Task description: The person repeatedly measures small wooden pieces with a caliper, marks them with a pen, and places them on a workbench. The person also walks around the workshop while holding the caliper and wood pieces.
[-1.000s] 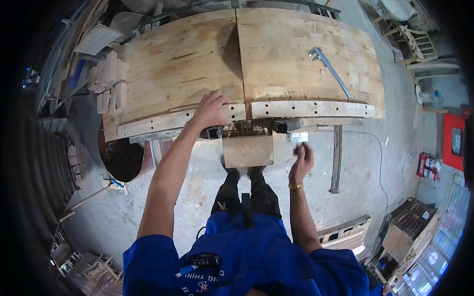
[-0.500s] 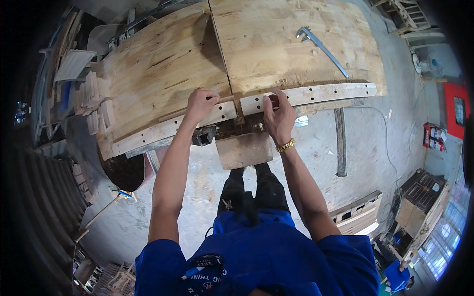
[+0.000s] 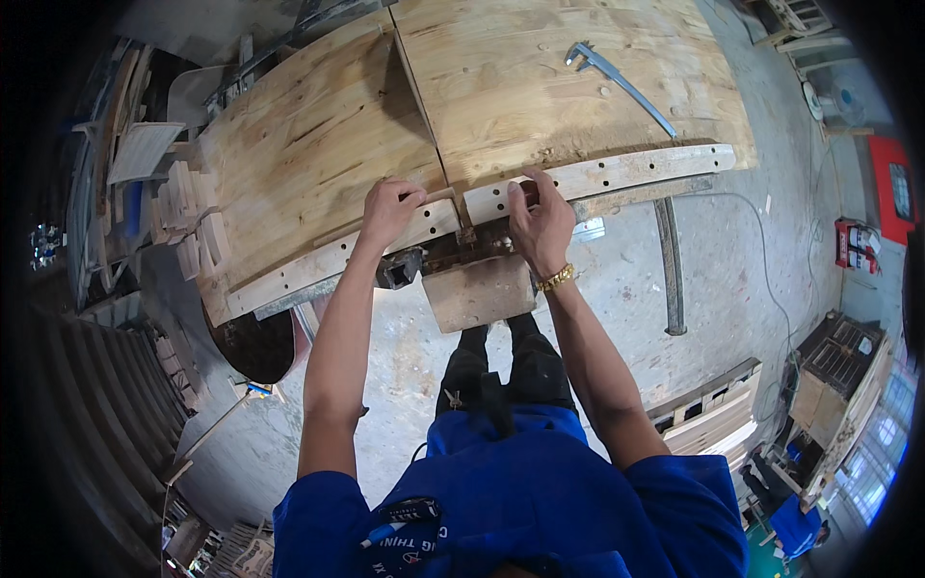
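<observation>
Two pale wooden strips with drilled holes lie end to end along the near edge of the workbench, with a narrow gap between them. My left hand [image 3: 390, 214] is closed over the left strip [image 3: 308, 269], fingers curled at its far edge near the gap. On the right strip [image 3: 631, 170], my right hand [image 3: 540, 226] grips close to the gap end, thumb and forefinger bent around it. Some fingertips of both hands are hidden. Between the strips, a dark metal part [image 3: 466, 234] shows at the bench edge.
A caliper [image 3: 624, 89] rests on the plywood bench top [image 3: 318, 135], which has a dark slot across it and sawdust by the right strip. A wooden block [image 3: 478, 293] juts out before my legs. Stacked wood pieces [image 3: 188, 207] stand left, and a metal bar [image 3: 668, 270] extends at right.
The view has shifted slightly. Both hands keep almost the same places on the strips.
</observation>
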A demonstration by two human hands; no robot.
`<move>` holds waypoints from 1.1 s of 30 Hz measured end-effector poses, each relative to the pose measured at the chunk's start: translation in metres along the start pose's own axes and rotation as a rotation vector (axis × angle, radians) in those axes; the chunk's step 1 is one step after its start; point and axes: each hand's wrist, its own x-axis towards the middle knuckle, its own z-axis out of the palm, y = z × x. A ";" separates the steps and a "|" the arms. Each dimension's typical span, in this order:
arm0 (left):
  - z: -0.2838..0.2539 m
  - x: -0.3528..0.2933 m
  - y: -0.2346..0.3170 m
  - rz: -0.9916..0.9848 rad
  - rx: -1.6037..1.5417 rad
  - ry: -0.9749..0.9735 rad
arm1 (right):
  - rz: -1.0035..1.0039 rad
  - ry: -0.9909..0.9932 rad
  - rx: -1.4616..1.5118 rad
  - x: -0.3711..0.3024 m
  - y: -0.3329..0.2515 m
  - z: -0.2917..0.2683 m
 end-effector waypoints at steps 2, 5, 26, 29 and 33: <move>0.000 0.000 0.001 0.012 -0.002 -0.002 | -0.004 0.002 0.003 0.000 0.001 0.000; 0.000 -0.002 0.001 0.015 0.001 0.011 | -0.014 0.012 0.003 0.000 0.002 0.000; 0.002 -0.001 0.001 0.020 0.056 0.044 | -0.010 0.019 -0.089 0.001 0.002 0.003; 0.003 0.000 -0.001 0.015 0.068 0.053 | 0.005 0.018 -0.094 0.001 0.002 0.002; 0.005 0.000 -0.005 0.038 0.071 0.070 | 0.039 -0.005 -0.103 -0.001 -0.001 0.001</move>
